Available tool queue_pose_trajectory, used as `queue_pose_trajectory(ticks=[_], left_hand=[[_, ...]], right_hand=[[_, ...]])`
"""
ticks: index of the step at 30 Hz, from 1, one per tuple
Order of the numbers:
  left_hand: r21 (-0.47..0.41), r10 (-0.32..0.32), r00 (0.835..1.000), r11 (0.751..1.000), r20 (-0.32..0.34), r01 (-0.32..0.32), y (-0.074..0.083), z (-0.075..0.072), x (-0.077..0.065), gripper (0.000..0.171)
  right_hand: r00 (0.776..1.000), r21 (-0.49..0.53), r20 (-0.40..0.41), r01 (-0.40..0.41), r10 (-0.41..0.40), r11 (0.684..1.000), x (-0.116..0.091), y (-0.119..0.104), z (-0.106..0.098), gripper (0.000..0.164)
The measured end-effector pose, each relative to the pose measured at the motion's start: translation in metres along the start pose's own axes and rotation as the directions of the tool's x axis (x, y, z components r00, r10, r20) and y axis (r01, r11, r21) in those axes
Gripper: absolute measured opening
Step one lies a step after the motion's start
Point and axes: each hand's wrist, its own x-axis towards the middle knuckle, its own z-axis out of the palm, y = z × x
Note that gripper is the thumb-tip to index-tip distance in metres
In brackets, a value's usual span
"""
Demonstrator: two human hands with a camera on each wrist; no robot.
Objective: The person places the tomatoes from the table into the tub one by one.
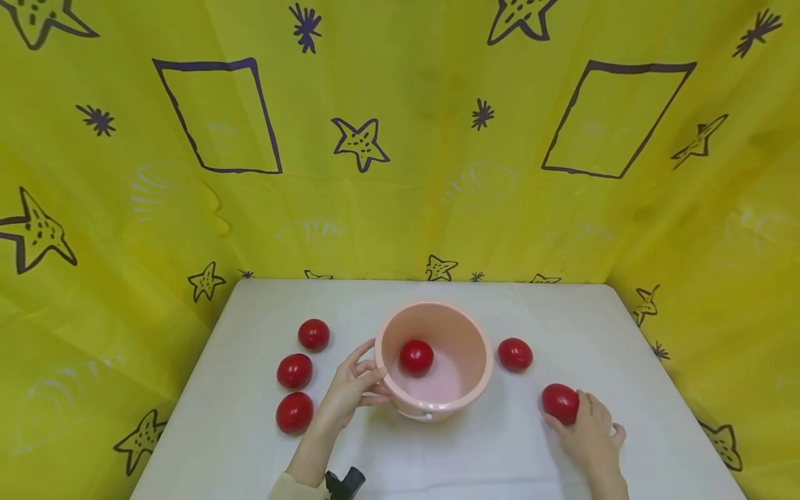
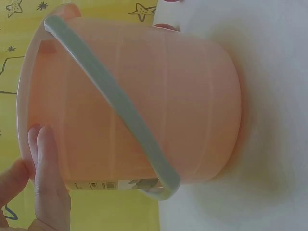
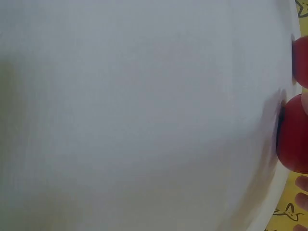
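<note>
A pink bucket [image 1: 459,396] stands on the white table, its mouth tipped toward the head camera, with one red ball [image 1: 416,357] inside. My left hand [image 1: 351,389] holds its rim from the left, thumb at the edge; in the left wrist view the fingers [image 2: 50,168] lie along the bucket wall beneath the rim. A grey handle [image 2: 115,98] hangs down that side. On the right, my right hand [image 1: 590,434] grips a shiny red ball [image 1: 560,403], thumb and fingers around it. That ball [image 3: 294,137] sits at the right wrist view's edge, close to the tabletop.
Another red ball [image 1: 515,355] lies between the bucket and my right hand. Left of the bucket, three more form a column: far ball [image 1: 314,335], middle ball [image 1: 294,371], near ball [image 1: 294,412]. Yellow patterned curtain [image 1: 412,208] surrounds the table [image 1: 437,465].
</note>
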Motion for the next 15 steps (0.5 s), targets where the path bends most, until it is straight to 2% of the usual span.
queue_pose_trajectory(ticks=[6, 8, 11, 15], left_hand=[[-0.035, 0.015, 1.000, 0.999, 0.017, -0.015, -0.0025, -0.0012, 0.0004, 0.065], [-0.035, 0.020, 1.000, 0.999, 0.018, -0.019, -0.0026, -0.0015, 0.0004, 0.065], [-0.032, 0.021, 1.000, 0.999, 0.017, -0.021, -0.0022, -0.0015, 0.0003, 0.065], [-0.021, 0.017, 1.000, 1.000, 0.016, -0.016, -0.0017, -0.0011, 0.0001, 0.065]], right_hand=[[0.999, -0.013, 0.011, -0.047, 0.047, 0.999, 0.0066, 0.0046, 0.0023, 0.092], [0.999, -0.019, 0.010, -0.038, 0.038, 0.999, 0.0071, 0.0044, 0.0016, 0.092], [1.000, -0.020, -0.017, -0.019, 0.018, 1.000, 0.0074, 0.0050, 0.0022, 0.090], [0.996, -0.016, -0.091, 0.014, -0.015, 1.000, 0.0084, 0.0067, 0.0052, 0.084]])
